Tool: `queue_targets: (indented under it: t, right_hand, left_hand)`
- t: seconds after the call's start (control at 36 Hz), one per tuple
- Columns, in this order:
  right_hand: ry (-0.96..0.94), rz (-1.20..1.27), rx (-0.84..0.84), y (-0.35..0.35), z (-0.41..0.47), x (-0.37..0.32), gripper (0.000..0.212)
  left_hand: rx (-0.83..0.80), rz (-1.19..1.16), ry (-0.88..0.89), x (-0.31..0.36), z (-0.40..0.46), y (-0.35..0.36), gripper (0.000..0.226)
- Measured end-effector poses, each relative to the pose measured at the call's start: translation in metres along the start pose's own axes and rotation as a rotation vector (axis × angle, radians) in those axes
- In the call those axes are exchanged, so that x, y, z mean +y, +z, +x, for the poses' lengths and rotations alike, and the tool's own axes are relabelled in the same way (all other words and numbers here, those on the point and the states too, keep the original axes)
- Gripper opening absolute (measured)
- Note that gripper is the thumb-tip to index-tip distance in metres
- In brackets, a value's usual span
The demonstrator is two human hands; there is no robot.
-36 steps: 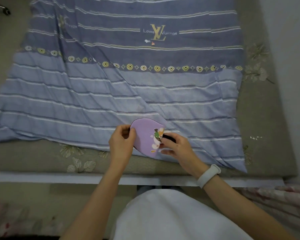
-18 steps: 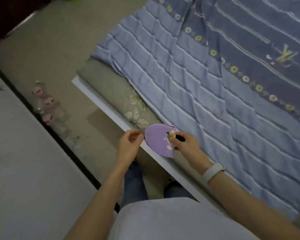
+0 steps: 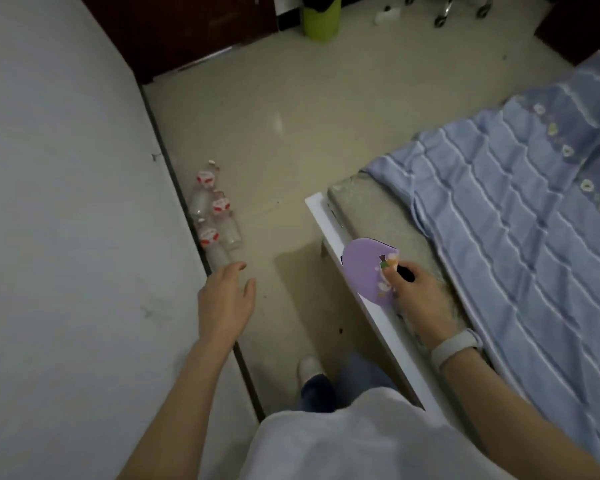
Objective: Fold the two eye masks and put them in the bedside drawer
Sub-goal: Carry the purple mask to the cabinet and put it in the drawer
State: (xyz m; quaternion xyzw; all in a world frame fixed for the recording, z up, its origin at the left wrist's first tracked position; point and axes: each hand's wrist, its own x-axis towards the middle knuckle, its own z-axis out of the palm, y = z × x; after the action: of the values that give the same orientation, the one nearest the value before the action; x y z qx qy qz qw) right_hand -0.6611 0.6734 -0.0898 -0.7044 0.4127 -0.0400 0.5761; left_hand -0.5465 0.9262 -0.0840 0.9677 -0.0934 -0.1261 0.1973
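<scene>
**Operator:** Since the right hand (image 3: 418,299) pinches the folded eye mask (image 3: 368,271) at its edge, thumb on top over the printed corner and fingers underneath, the fold is kept from springing apart. That's my reading of why I'm gripping it there and not by the middle.

**Observer:** Where is the mask relative to the bed?

**Operator:** It hangs in the air over the white bed frame (image 3: 343,244), beside the mattress edge (image 3: 371,209), not resting on either as far as I can tell. The striped blue sheet (image 3: 513,209) lies well off to the right.

**Observer:** And your left hand?

**Operator:** My left hand (image 3: 224,303) is empty, fingers loosely spread, reaching out low over the floor (image 3: 291,109) near the base of the white wall (image 3: 66,202). I'd judge it's heading for the drawer, though no drawer shows anywhere in view. Some small bottles (image 3: 212,216) lie by the wall just ahead of it.

**Observer:** Describe the mask.

**Operator:** It's lilac, doubled into a rounded half-oval, with a small cartoon print in orange, green and white near my thumb. A dark sliver peeks along the top rim and behind my fingers, probably the strap or the dark underside; I can't tell which.

**Observer:** The second mask?

**Operator:** I can't see one separately. It may be tucked in with this one, but that's a guess.
</scene>
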Motion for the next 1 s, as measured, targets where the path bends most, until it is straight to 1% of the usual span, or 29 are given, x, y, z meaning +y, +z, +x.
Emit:
queue_targets:
  t: [0.11,0.22,0.31,0.39,0.5,0.58,0.67,0.75,0.86,1.0]
  right_hand:
    - [-0.053,-0.021,-0.014,0.044,0.038,-0.039,0.014]
    - [-0.071,-0.059,-0.029,0.082,0.09,-0.078,0.019]
    - [-0.091,-0.078,-0.028,0.111,0.14,-0.109,0.02]
    - [-0.089,-0.019,-0.01,0.141,0.197,-0.14,0.019]
    - [-0.098,0.022,0.019,0.18,0.28,-0.189,0.01]
    - [-0.114,-0.006,0.009,0.205,0.333,-0.232,0.007]
    - [-0.1,0.046,0.003,0.223,0.378,-0.272,0.01]
    - [-0.076,0.096,-0.023,0.239,0.42,-0.302,0.007]
    - [-0.047,0.127,0.001,0.247,0.478,-0.332,0.008]
    - [-0.015,0.155,0.091,0.238,0.569,-0.362,0.008]
  left_hand:
    - [0.0,-0.056,-0.078,-0.025,0.051,-0.02,0.035]
    - [-0.01,-0.082,-0.101,-0.033,0.118,-0.028,0.036]
    - [0.002,-0.108,-0.106,-0.031,0.178,-0.036,0.034]
    - [-0.004,-0.102,-0.107,-0.028,0.248,-0.048,0.033]
    - [0.003,-0.12,-0.121,-0.015,0.348,-0.078,0.035]
    - [0.042,-0.108,-0.071,-0.001,0.417,-0.106,0.032]
    - [0.069,-0.104,-0.04,0.011,0.47,-0.127,0.032]
    - [0.076,-0.094,-0.048,0.018,0.52,-0.136,0.033]
    - [0.005,-0.057,-0.015,0.038,0.599,-0.132,0.034]
    - [-0.043,0.028,0.149,0.097,0.719,-0.117,0.037]
